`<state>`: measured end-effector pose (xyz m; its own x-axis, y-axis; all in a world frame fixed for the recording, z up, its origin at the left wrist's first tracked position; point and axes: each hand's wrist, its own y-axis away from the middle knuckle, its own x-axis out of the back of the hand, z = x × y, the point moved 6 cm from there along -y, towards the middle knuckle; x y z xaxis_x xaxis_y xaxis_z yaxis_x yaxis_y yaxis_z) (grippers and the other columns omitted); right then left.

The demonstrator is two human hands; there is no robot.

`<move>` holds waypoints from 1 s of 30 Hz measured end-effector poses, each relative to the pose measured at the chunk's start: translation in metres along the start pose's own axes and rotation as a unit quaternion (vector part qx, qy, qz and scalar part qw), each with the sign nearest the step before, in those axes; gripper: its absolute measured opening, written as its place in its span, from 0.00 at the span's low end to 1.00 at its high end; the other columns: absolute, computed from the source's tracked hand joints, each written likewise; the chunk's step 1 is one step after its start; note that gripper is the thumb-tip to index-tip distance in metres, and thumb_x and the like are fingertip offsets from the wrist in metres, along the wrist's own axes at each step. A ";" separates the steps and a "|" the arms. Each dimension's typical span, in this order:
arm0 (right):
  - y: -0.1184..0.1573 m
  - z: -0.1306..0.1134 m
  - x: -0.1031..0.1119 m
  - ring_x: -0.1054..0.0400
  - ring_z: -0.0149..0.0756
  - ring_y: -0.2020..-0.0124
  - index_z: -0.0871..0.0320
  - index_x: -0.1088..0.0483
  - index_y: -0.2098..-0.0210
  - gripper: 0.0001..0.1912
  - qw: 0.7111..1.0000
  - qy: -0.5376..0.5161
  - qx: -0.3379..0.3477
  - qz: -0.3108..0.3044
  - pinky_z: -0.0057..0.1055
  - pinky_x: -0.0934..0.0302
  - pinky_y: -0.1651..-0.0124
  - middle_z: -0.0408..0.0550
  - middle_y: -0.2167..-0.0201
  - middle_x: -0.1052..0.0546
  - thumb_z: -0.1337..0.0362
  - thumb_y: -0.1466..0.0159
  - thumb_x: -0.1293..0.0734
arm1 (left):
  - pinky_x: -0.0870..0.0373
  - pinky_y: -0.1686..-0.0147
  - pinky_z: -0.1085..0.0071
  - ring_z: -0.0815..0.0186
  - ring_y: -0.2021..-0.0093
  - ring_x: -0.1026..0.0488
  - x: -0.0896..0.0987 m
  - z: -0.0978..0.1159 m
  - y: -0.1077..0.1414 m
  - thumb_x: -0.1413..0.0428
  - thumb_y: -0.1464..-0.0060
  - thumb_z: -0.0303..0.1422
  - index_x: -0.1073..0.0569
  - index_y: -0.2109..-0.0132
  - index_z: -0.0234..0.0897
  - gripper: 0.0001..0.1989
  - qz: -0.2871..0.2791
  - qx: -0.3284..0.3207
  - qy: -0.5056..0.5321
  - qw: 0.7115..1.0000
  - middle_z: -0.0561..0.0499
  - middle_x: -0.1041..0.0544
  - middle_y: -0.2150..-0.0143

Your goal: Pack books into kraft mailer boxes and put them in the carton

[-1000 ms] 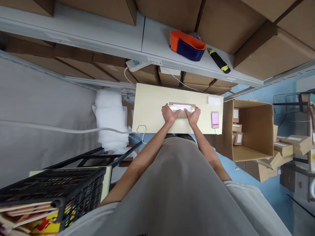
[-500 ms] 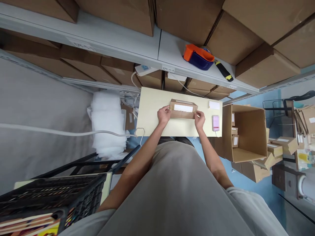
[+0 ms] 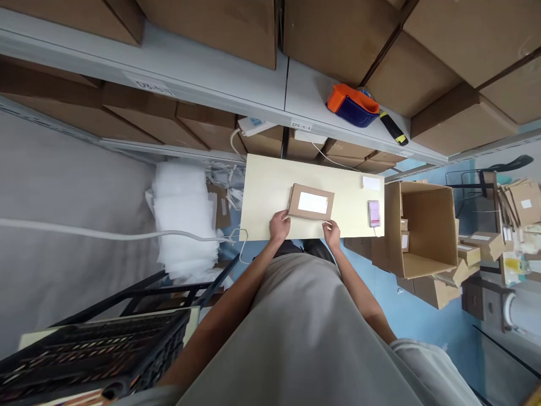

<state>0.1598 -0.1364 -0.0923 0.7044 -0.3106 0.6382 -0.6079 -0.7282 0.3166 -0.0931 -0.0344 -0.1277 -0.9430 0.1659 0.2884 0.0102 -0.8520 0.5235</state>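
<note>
A small brown cardboard box lies flat on the cream tabletop, its white label facing up. My left hand grips the near left corner of the box with thumb and fingers. At the near right corner, my right hand pinches the box edge with curled fingers. The undersides of the fingertips are hidden. To the right on the table are a phone with a lit pink screen and a white paper slip.
A large open carton with small labelled boxes stands right of the table. Above, a grey shelf holds cartons, an orange-and-blue tape dispenser and a box cutter. White packing sheets and a black crate are left.
The box has gone from tilted to flat, with its labelled face turned up. Both hands have moved from its ends to its near corners, closer to my body.
</note>
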 end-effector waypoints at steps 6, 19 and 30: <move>-0.022 -0.019 -0.004 0.16 0.54 0.47 0.62 0.22 0.46 0.24 0.999 0.032 0.013 -0.036 0.48 0.20 0.42 0.65 0.47 0.14 0.52 0.34 0.27 | 0.18 0.34 0.55 0.49 0.36 0.17 0.001 0.021 -0.016 0.42 0.40 0.23 0.18 0.38 0.34 0.24 0.016 -0.018 -0.001 1.000 0.36 0.18 0.35; -0.177 -0.365 0.112 0.38 0.62 0.22 0.60 0.38 0.26 0.30 0.845 0.169 0.499 0.090 0.70 0.44 0.21 0.72 0.26 0.32 0.52 0.21 0.40 | 0.23 0.33 0.61 0.58 0.39 0.17 0.012 0.232 0.018 0.41 0.31 0.31 0.17 0.52 0.41 0.07 0.158 -0.272 0.125 0.941 0.45 0.14 0.44; -0.198 -0.355 0.107 0.27 0.64 0.32 0.63 0.35 0.34 0.31 0.811 0.145 0.566 -0.038 0.73 0.33 0.32 0.70 0.36 0.24 0.42 0.17 0.43 | 0.19 0.34 0.59 0.59 0.43 0.15 -0.018 0.181 0.092 0.38 0.33 0.32 0.19 0.52 0.39 0.05 0.226 -0.210 0.212 0.927 0.45 0.12 0.48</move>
<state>0.2259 0.1912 0.1624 0.5079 -0.2007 0.8377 0.2751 -0.8838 -0.3785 -0.0152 -0.0256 0.0603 -0.9208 -0.3898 0.0138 0.3901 -0.9199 0.0413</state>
